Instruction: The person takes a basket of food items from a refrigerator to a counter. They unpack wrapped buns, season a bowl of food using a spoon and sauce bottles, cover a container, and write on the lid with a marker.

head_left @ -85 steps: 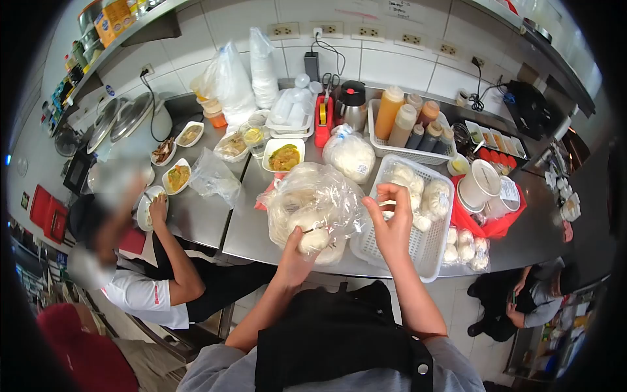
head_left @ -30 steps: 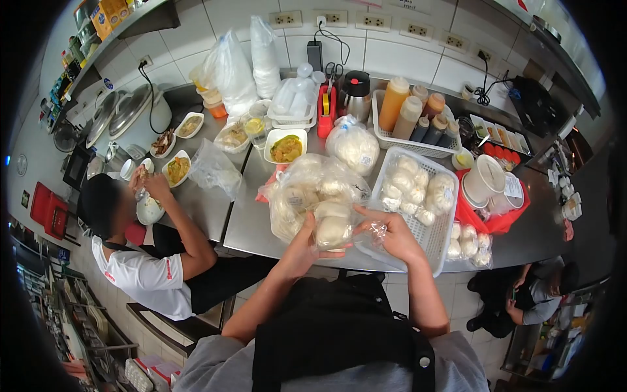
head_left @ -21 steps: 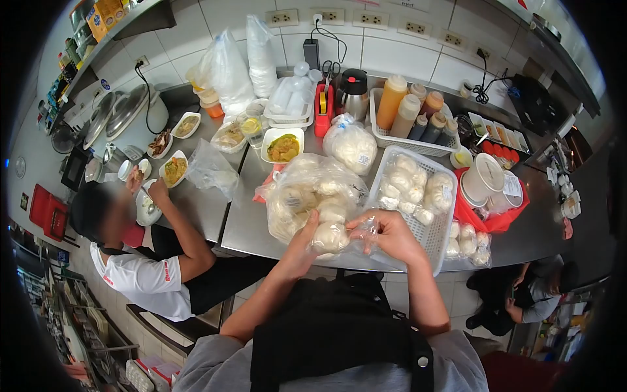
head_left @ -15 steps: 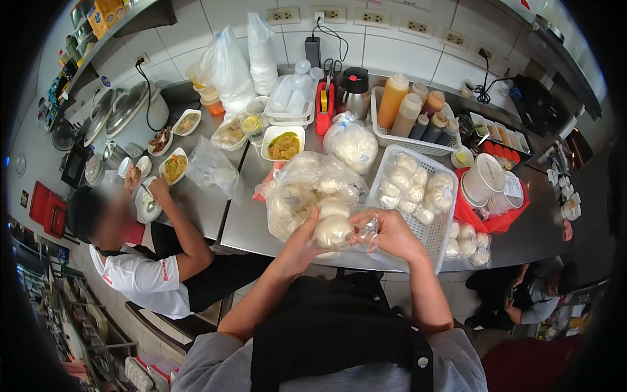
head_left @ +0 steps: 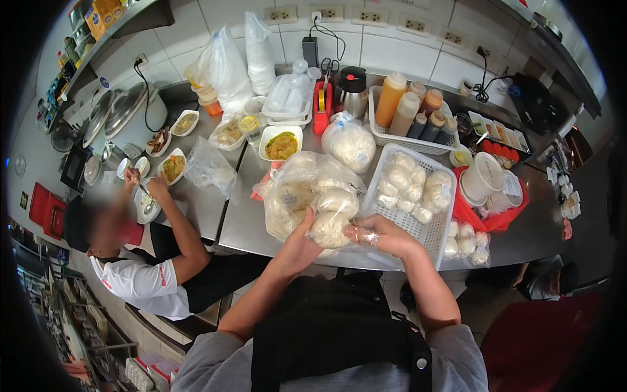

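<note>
Left hand (head_left: pixel 297 245): cupped against buns (head_left: pixel 328 230), thumb uppermost; underside grip hidden, probably supporting.
Right hand (head_left: pixel 392 236): earlier raised apart, now pinching film (head_left: pixel 368 239) beside buns; both hands thus engaged.
Buns: between hands, at table's (head_left: pixel 247 219) near edge.
Bag (head_left: pixel 286 196): just beyond.
Basket (head_left: pixel 428 235): farther right.

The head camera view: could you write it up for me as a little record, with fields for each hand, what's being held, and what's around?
Left hand: holds the bun pack from the left
Right hand: pinches clear plastic at the pack's right side
Held: white, round buns in see-through wrapping
Behind the pack: large clear bag with more buns
Right: white basket of bagged buns; beyond it, red bag
Left: seated co-worker by food dishes
</note>
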### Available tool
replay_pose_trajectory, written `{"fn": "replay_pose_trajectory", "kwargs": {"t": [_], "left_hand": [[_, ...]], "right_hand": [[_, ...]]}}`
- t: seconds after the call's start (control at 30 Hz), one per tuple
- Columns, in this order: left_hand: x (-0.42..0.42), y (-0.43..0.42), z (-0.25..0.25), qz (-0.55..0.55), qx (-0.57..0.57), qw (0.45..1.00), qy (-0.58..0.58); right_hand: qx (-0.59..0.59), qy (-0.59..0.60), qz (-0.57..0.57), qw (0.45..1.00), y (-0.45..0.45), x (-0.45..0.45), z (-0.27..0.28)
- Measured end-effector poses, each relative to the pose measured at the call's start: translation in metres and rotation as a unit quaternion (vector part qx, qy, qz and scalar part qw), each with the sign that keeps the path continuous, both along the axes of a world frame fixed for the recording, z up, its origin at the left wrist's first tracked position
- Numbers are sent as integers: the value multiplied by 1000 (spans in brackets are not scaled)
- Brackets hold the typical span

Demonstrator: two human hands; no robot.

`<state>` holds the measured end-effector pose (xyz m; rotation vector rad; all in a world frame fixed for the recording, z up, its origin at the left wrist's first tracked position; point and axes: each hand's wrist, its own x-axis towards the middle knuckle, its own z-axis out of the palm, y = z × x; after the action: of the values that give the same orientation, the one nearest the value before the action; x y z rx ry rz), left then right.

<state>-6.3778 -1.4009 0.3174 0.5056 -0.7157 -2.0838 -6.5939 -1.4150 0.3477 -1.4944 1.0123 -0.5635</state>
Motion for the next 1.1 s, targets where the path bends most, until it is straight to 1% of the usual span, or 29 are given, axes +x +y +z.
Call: {"fn": "replay_pose_trajectory", "kwargs": {"t": [0.07,0.1,0.17,0.2,0.27,0.3,0.37,0.4,0.47,0.5,0.57,0.6,0.67,0.7,0.77,0.8,0.87,0.9,0.97,1.0,1.07,1.1], "left_hand": [[3,0,-7,-4,14,1000,5],[2,0,-7,-5,14,1000,5],[2,2,-3,22,-77,997,20],[3,1,-2,22,-77,997,20],[8,-4,1,-17,-154,987,-41],[8,-5,0,-16,-154,987,-40],[8,-8,-3,-8,-106,994,27],[8,-11,-6,-7,-107,994,28],[4,-14,-9,45,-23,999,18],[1,-13,-8,47,-23,998,19],[-3,-11,-2,95,-36,992,-72],[-3,-12,-4,98,-36,992,-72],[-4,-14,-8,137,-46,981,-131],[-3,-13,-8,139,-44,981,-130],[0,-14,-7,125,-79,970,-192],[0,-14,-6,125,-78,970,-192],[0,-12,-2,119,-92,975,-161],[1,-10,0,120,-90,975,-161],[5,-9,4,92,-75,987,-111],[6,-9,1,92,-74,987,-111],[7,-8,-4,107,7,994,17],[7,-7,-3,108,7,994,18]], "right_hand": [[77,20,20,997,-1,-3,-3],[77,20,20,997,-1,-4,-1],[51,24,73,996,-1,-5,4],[51,23,73,996,-3,-8,2],[27,7,26,999,-8,-16,-3],[27,7,26,999,-7,-16,-2],[11,-10,-83,996,-6,-15,1],[11,-9,-82,997,-6,-13,1],[53,-161,-86,982,-5,-6,-2],[53,-160,-84,982,-4,-5,-3],[120,-170,-128,970,-3,-3,-6],[121,-170,-125,970,-3,-2,-5],[131,-175,-138,966,-1,-1,-1],[133,-174,-136,966,-1,-1,-1],[147,-71,-118,980,-3,-2,-1],[147,-70,-118,980,-3,-1,0],[124,-111,-91,982,-1,-1,0],[126,-111,-91,982,-1,0,-1],[128,-115,-94,981,-1,0,-5],[129,-115,-94,981,-1,0,-8],[138,-181,-94,969,1,-2,-14],[138,-180,-93,969,1,0,-14]]}}
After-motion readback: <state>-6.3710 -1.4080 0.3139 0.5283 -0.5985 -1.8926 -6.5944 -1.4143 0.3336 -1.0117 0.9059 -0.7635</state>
